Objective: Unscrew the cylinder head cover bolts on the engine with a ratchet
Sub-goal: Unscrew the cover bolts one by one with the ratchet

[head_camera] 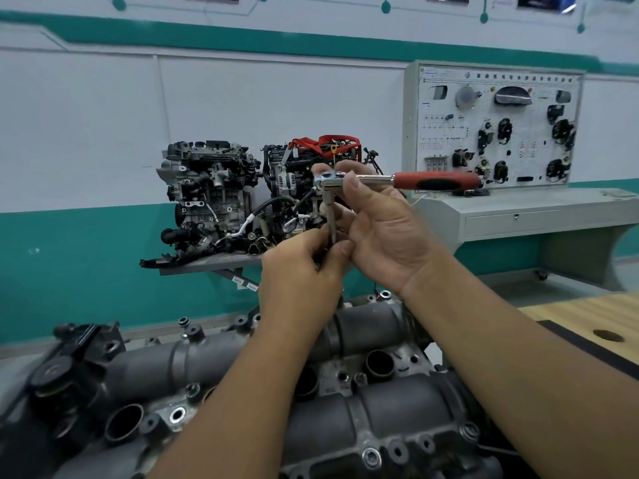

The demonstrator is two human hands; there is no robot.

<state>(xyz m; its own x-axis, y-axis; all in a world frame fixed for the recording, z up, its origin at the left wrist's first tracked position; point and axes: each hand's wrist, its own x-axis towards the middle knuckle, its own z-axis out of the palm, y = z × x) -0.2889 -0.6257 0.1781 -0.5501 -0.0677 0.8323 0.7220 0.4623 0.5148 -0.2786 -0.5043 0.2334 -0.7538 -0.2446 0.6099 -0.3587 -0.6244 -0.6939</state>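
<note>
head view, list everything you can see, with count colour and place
engine: one, grey metal, foreground, below the hands
ratchet: one, chrome with a red and black handle, held up level at centre
extension bar: one, silver, hanging down from the ratchet head
display engines: two, black and grey, one with red straps, on a shelf by the wall
training panel: one, white with black parts, on a grey console, right
wooden bench: one, tan with a round hole, right edge
wall: white with teal bands
left hand: one, pinching the lower end of the bar
right hand: one, gripping the ratchet near its head
</note>
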